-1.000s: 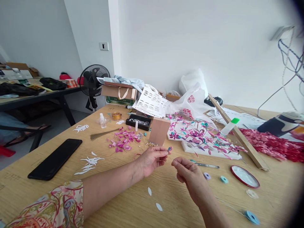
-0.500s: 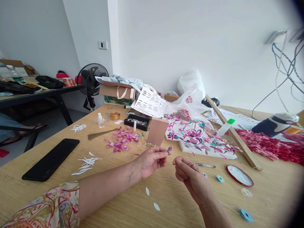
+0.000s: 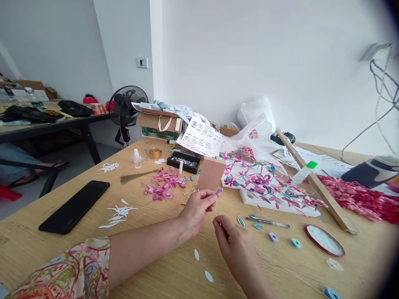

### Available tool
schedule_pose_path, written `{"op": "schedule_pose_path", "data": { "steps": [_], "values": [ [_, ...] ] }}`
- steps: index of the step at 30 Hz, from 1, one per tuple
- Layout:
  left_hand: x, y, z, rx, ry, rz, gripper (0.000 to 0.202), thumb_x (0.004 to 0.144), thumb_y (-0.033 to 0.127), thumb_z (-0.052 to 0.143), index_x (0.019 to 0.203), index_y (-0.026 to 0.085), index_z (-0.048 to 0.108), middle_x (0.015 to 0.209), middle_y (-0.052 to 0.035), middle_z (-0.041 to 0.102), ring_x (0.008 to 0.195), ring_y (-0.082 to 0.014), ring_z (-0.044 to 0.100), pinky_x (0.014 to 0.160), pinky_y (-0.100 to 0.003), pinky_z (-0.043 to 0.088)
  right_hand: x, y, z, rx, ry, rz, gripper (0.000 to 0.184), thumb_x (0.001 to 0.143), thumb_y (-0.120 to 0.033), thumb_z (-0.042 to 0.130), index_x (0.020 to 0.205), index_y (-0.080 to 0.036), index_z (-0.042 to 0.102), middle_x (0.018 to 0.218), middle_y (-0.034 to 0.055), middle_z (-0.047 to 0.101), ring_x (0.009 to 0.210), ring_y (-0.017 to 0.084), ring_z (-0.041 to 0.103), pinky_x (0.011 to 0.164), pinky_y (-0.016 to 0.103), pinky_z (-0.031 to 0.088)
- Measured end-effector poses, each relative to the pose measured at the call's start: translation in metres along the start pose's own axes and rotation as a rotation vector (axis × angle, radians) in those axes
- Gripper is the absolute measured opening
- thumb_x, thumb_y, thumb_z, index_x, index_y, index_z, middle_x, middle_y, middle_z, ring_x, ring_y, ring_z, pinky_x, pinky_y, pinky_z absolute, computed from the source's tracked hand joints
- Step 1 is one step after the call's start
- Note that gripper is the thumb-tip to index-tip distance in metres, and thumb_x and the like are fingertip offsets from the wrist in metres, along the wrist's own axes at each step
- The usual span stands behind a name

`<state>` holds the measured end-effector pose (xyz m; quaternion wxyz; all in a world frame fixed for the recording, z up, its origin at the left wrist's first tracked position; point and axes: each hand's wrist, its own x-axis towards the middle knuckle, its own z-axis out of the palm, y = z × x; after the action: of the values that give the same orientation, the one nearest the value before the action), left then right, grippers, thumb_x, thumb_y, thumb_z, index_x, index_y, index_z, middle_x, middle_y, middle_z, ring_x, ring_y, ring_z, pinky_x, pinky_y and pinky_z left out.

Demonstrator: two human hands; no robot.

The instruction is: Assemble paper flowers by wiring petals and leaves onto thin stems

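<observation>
Two hands are working at a table [image 3: 149, 282]
Left hand [image 3: 197, 206] is pinching a teal-pink petal [image 3: 219, 191] above it; right hand [image 3: 233, 245] is curling shut, contents unclear. Plastic bag [image 3: 254, 133] is showing unreadable red print.

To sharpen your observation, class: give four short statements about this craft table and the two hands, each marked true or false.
1. The left hand pinches a small teal-and-pink petal. True.
2. The black phone lies to the right of both hands. False: it lies to their left.
3. The right hand rests on the red-rimmed lid. False: the lid lies apart, farther right.
4. Two white leaf cutouts lie on the table near the forearms. True.
</observation>
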<state>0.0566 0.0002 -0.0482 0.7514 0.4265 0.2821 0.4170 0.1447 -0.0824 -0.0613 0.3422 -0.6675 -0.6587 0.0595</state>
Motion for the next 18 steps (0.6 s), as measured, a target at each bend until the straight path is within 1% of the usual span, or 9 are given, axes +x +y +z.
{"op": "schedule_pose_path", "data": {
  "steps": [3,5,7,8,10,11,14,16,18],
  "values": [
    [0.003,0.000,0.000,0.181,0.015,0.087,0.015,0.064,0.028,0.061,0.069,0.013,0.062,0.057,0.0027,0.049,0.055,-0.0070,0.038,0.055,-0.021,0.029,-0.003,-0.005,-0.006,-0.074,0.084,-0.086,0.024,0.083,-0.027,0.036,0.069,-0.020,0.053,0.053,0.0003,0.055,0.048,0.013,0.052,0.048,0.022,0.032],
    [0.003,-0.001,0.000,0.243,-0.008,0.106,0.016,0.065,0.028,0.060,0.071,0.014,0.063,0.062,0.0011,0.054,0.057,-0.0078,0.041,0.054,-0.021,0.030,-0.003,-0.004,-0.014,-0.103,0.178,-0.069,0.022,0.083,-0.029,0.038,0.070,-0.020,0.053,0.050,-0.0010,0.053,0.045,0.012,0.050,0.047,0.022,0.032],
    [0.002,-0.002,0.000,0.235,-0.049,0.083,0.018,0.065,0.030,0.059,0.072,0.014,0.061,0.070,-0.0018,0.059,0.064,-0.0100,0.047,0.051,-0.021,0.029,-0.001,0.001,-0.021,-0.124,0.260,-0.007,0.021,0.082,-0.031,0.040,0.069,-0.020,0.053,0.047,-0.0024,0.051,0.041,0.011,0.046,0.044,0.022,0.031],
    [0.001,-0.002,0.001,0.208,-0.072,0.055,0.019,0.065,0.031,0.059,0.072,0.014,0.060,0.074,-0.0036,0.060,0.068,-0.0118,0.051,0.050,-0.020,0.029,0.000,0.004,-0.024,-0.129,0.280,0.031,0.022,0.082,-0.032,0.040,0.069,-0.020,0.053,0.045,-0.0032,0.049,0.039,0.011,0.044,0.043,0.022,0.030],
    [-0.001,-0.002,0.001,0.115,-0.120,-0.020,0.022,0.064,0.034,0.060,0.074,0.014,0.056,0.080,-0.0061,0.062,0.076,-0.0152,0.056,0.048,-0.019,0.029,0.002,0.009,-0.028,-0.131,0.285,0.095,0.023,0.082,-0.034,0.039,0.068,-0.021,0.053,0.043,-0.0042,0.047,0.037,0.011,0.041,0.042,0.022,0.029],
    [-0.002,-0.001,0.001,0.063,-0.141,-0.063,0.024,0.064,0.035,0.060,0.075,0.014,0.054,0.080,-0.0062,0.062,0.077,-0.0162,0.058,0.048,-0.019,0.029,0.003,0.011,-0.029,-0.130,0.277,0.121,0.024,0.081,-0.034,0.039,0.068,-0.021,0.053,0.042,-0.0043,0.046,0.037,0.011,0.041,0.042,0.022,0.029],
    [-0.004,-0.001,0.000,-0.048,-0.181,-0.156,0.027,0.063,0.036,0.062,0.076,0.016,0.049,0.073,-0.0028,0.060,0.069,-0.0149,0.060,0.053,-0.020,0.034,0.005,0.016,-0.030,-0.133,0.263,0.173,0.024,0.081,-0.036,0.039,0.068,-0.020,0.054,0.043,-0.0039,0.047,0.038,0.011,0.043,0.042,0.022,0.030],
    [-0.004,-0.002,-0.001,-0.058,-0.185,-0.162,0.027,0.063,0.035,0.063,0.074,0.016,0.048,0.065,0.0007,0.056,0.060,-0.0112,0.057,0.055,-0.021,0.036,0.006,0.017,-0.030,-0.133,0.265,0.190,0.025,0.080,-0.036,0.039,0.068,-0.020,0.054,0.044,-0.0031,0.049,0.039,0.012,0.045,0.043,0.022,0.031],
    [-0.002,-0.003,-0.001,-0.023,-0.190,-0.142,0.025,0.062,0.035,0.062,0.072,0.015,0.049,0.061,0.0024,0.053,0.053,-0.0079,0.052,0.054,-0.021,0.035,0.006,0.018,-0.031,-0.144,0.280,0.196,0.026,0.080,-0.037,0.039,0.068,-0.020,0.054,0.045,-0.0025,0.051,0.040,0.012,0.045,0.044,0.022,0.031]
  ]
}}
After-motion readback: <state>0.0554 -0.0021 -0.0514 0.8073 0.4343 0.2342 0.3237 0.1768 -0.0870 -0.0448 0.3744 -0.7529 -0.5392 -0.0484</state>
